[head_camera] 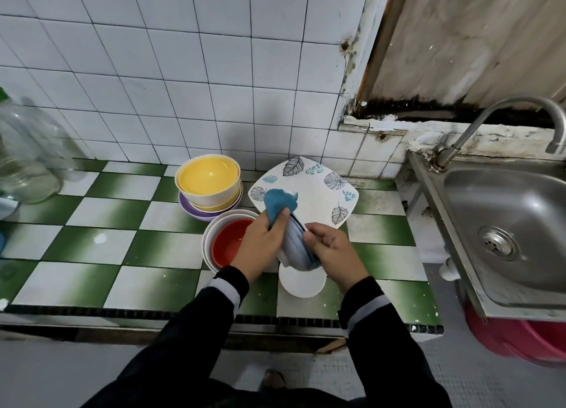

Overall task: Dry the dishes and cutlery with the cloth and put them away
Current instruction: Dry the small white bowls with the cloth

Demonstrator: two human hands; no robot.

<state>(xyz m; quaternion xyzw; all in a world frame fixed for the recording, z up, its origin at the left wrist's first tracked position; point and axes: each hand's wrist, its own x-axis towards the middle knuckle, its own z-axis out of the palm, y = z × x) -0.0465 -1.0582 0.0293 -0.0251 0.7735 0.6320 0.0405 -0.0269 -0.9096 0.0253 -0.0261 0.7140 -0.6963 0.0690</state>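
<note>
1. The left hand [260, 245] has its fingers curled tight round a teal-blue cloth [280, 200], pressing it against the bowl.
2. The right hand [333, 251] grips a tilted blue-striped white bowl [295, 245], fingers curled over its rim.
3. The bowl is held above the green-and-white checked tile worktop [92, 239].

The blue-striped bowl [295, 245] shows only a slice of its outer side between the left hand [263, 245] and the right hand [333, 251]; its inside and base are hidden. The teal cloth [280, 200] disappears under the left hand, whose fingers cannot be seen. Both hands cover the near corner of the square leaf-patterned plate [309, 190], the right side of the red-lined white bowl [228, 242] and the far part of the round white dish [301, 280]. On the far left, the clear plastic bottle [27, 150] is blurred and cut by the edge. The steel sink [520, 199] and the pink plastic basin [514, 337] beneath it run off the right edge.
</note>
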